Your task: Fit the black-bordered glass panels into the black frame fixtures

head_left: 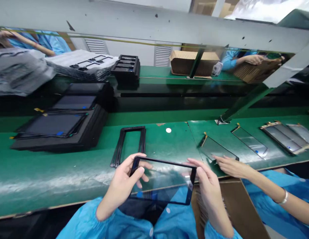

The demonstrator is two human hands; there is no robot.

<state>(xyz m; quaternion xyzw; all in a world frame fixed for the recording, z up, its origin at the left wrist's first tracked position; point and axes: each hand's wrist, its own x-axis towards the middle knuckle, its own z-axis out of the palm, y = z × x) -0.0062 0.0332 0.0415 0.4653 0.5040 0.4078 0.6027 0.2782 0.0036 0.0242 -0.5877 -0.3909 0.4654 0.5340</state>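
green workbench (pixel 169 144) below a white beam (pixel 134 26), louvred vents (pixel 162 55) behind

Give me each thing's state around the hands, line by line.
Black-bordered panel: held up.
Left hand: gripping the panel's left end.
Right hand: gripping its right end.
Black frames: stacked on the green bench.
Dark screens: lying atop a black stack.
Black trays: stacked.
Co-worker's hand: at another panel.

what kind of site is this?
Probably an electronics assembly line, likely for touchscreens: a black-bordered glass panel being handled, a stack of thin black frames and, behind, a long green workbench with more panels laid along it.
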